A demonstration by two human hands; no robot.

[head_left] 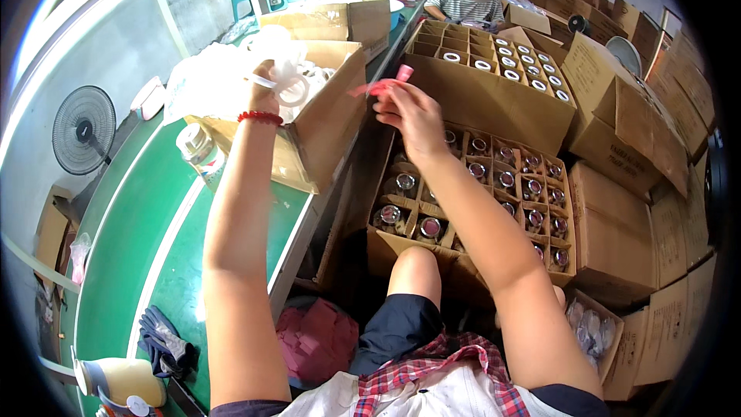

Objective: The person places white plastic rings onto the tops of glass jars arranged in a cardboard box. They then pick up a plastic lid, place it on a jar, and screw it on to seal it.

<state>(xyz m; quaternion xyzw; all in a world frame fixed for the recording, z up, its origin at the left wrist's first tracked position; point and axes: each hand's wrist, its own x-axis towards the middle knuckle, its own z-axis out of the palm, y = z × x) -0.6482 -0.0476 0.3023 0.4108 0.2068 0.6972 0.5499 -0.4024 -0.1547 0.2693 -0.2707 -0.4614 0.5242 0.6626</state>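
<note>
My left hand, with a red bead bracelet at the wrist, reaches over an open cardboard box on the green table. Its fingers are closed on a white plastic ring. More white rings and a translucent plastic bag lie in and over that box. To the right, my right hand pinches a crumpled pink-red strip between thumb and fingers. Below it stands a divided carton with several glass jars upright in its cells. My right forearm hides part of them.
Beyond, another divided carton holds several white-ringed pieces. Stacked cardboard boxes crowd the right. A clear jar, dark gloves and a cream mug sit on the green table. A person in a striped shirt sits at the back.
</note>
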